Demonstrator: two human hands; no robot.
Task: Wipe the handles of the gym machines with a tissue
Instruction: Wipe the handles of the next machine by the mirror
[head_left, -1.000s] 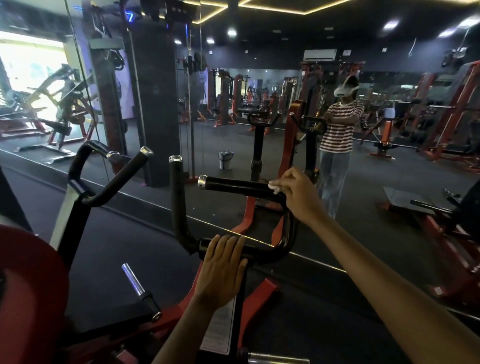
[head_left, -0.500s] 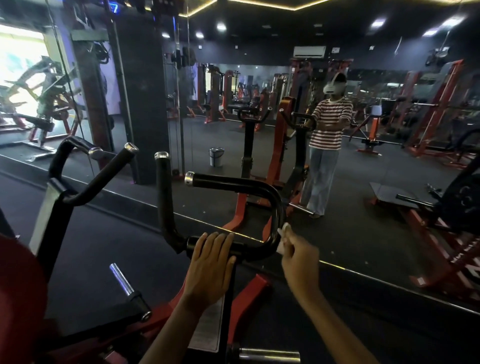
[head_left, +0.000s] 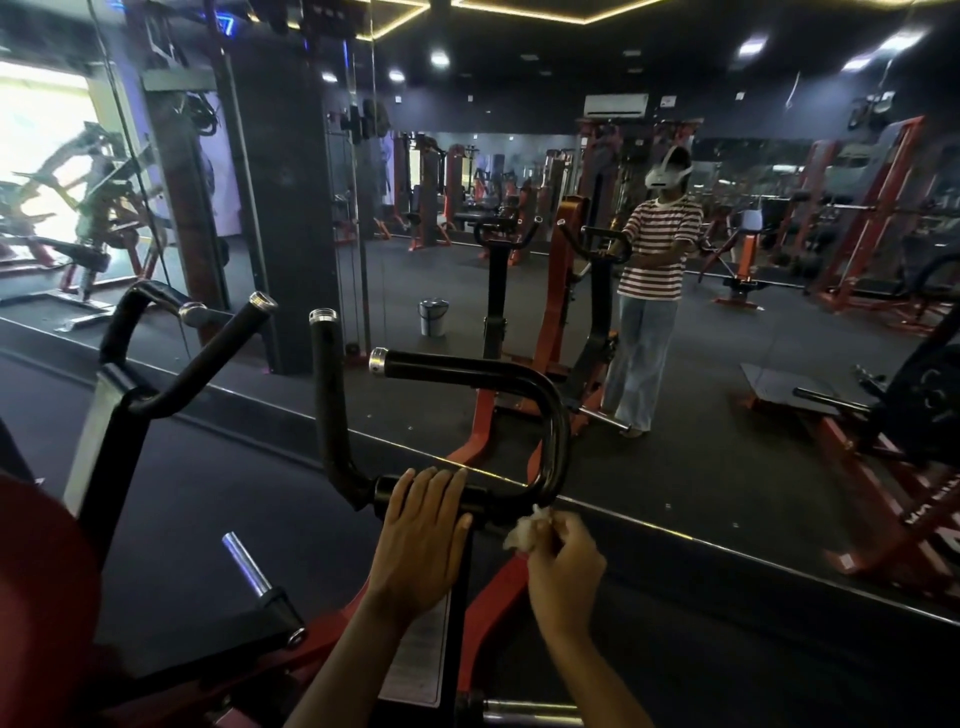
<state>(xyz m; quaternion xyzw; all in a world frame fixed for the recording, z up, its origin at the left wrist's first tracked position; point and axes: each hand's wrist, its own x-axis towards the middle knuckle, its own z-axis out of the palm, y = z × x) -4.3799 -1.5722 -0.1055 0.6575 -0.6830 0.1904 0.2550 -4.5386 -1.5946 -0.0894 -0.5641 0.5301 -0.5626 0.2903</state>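
Note:
A black curved handle (head_left: 524, 384) with chrome end caps rises from the red gym machine in front of me. My left hand (head_left: 421, 540) lies flat on the handle's lower crossbar, fingers straight over the top. My right hand (head_left: 563, 556) pinches a crumpled white tissue (head_left: 524, 531) just below the handle's lower right bend, close to the bar. A second black handle (head_left: 208, 353) stands to the left, untouched.
A wall mirror ahead reflects a person in a striped shirt and the machine. A chrome weight peg (head_left: 247, 564) sticks up at lower left, a red pad (head_left: 41, 597) at far left. A weight plate (head_left: 930, 400) and red frame stand to the right.
My right hand with the tissue has come down from the handle's upper bar, around the right bend, to its lower end. My left hand has stayed on the crossbar.

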